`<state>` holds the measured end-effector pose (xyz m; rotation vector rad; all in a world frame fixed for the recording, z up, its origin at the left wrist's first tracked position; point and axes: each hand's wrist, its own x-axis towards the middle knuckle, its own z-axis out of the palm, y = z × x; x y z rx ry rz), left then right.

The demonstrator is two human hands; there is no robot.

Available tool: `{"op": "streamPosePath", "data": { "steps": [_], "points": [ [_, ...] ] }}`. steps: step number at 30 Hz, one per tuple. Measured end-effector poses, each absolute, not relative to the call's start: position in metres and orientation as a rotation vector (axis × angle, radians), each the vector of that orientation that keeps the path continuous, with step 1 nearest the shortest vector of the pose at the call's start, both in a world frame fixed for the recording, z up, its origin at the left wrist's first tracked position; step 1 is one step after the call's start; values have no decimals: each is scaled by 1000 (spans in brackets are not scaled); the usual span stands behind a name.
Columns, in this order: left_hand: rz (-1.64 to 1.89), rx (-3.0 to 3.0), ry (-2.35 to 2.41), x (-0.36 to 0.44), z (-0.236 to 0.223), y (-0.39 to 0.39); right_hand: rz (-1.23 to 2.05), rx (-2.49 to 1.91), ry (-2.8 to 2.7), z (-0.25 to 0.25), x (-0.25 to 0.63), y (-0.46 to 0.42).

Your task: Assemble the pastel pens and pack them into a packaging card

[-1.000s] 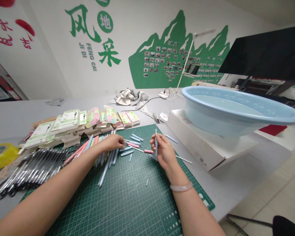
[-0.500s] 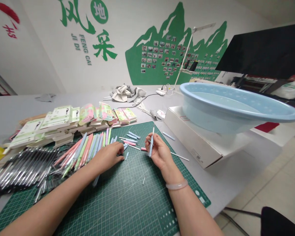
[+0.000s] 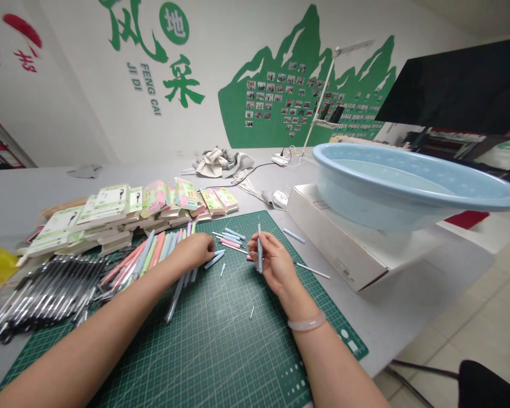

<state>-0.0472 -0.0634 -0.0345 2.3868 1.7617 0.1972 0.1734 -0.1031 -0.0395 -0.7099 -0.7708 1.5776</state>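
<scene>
Pen [image 3: 260, 263] (pale blue) in right hand [image 3: 274, 262]

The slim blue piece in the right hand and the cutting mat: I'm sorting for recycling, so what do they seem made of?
The slim blue piece looks like smooth plastic with a soft sheen, though it's too small to be sure. The cutting mat looks like matte, slightly rubbery plastic, with grid lines printed flat on it.

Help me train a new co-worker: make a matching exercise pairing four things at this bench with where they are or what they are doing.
Column 1:
1. Right hand
2. Blue plastic basin
3. Black-and-clear pens
4. Left hand

Column 2:
A. Piled at the left end of the green cutting mat
B. Gripping a slim light blue stick
C. Resting beside pale blue pieces
D. Sitting on a white cardboard box

Pairs: 1-B, 2-D, 3-A, 4-C
</scene>
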Motion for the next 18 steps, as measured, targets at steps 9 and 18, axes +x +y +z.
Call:
{"op": "streamPosePath", "data": {
  "steps": [9,18],
  "points": [
    [798,1704,1366,-53,-10,-67,1528,-744,-911,-39,165,-110],
    [1255,1102,920,-20,19,-74,1485,-721,-1074,-43,155,-114]
  ]
}}
